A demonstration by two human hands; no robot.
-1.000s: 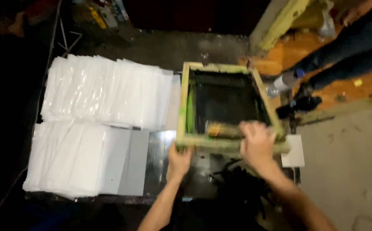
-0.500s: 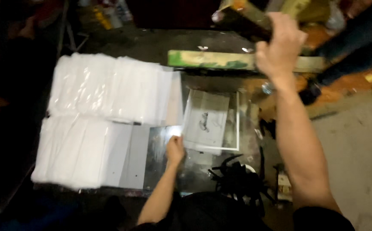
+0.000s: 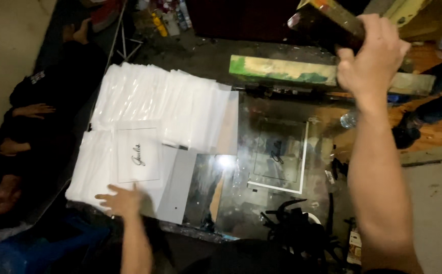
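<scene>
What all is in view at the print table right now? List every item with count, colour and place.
Printed sheet: one, white with black script, on the near-left stack.
Stacks of clear sleeves: two overlapping rows, whitish, left half of the table.
Glass table top: one, dark and reflective, centre, with a white corner guide.
Screen frame: one, wooden with green stains, raised at the far edge.
Dark block: one, brown-black, top centre-right, gripped by the right hand.
Plastic bottle: one, clear, right of the table.
Black tangle: one, near edge; cannot tell what it is.
Another person: one, dark clothes, lying at far left.
Left hand: flat on the near-left stack, below the printed sheet.
Right hand: raised, closed on the dark block.
</scene>
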